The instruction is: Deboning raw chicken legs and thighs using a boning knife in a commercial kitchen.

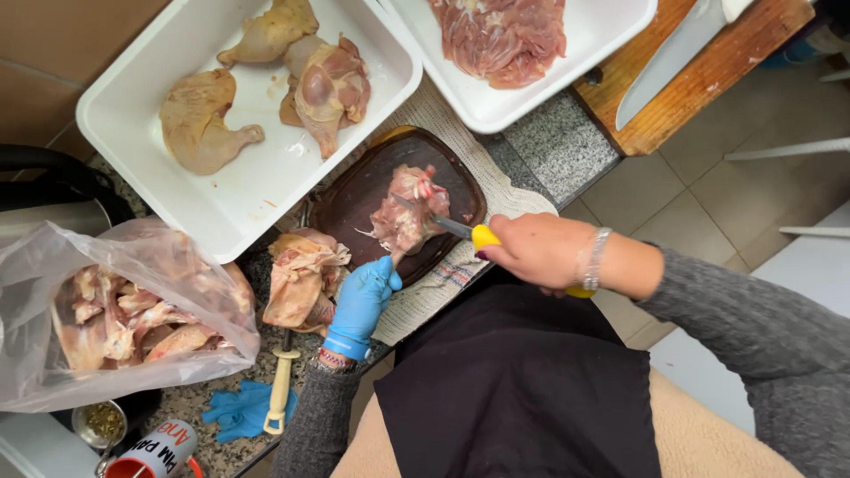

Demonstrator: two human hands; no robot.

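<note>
The left hand (363,301), in a blue rubber glove, pinches the lower end of a raw pink chicken piece (407,212) that lies on a dark brown oval wooden board (354,199) near the front edge of the speckled grey stone counter (549,142). Its fingertips are partly hidden behind the meat. The bare right hand (536,252) is clenched around a yellow-handled knife (460,230); most of the handle is covered by the palm, and the thin blade's tip disappears into the meat. A pile of pale chicken skin (301,274) sits just beside the board's left edge. Toward the counter's back edge, a white rectangular tray (239,195) holds whole chicken legs. A second white tray (602,35), cut off at the top, holds boned meat. At the left edge, a clear plastic bag (53,265) holds more pieces, blurred through the film.
</note>
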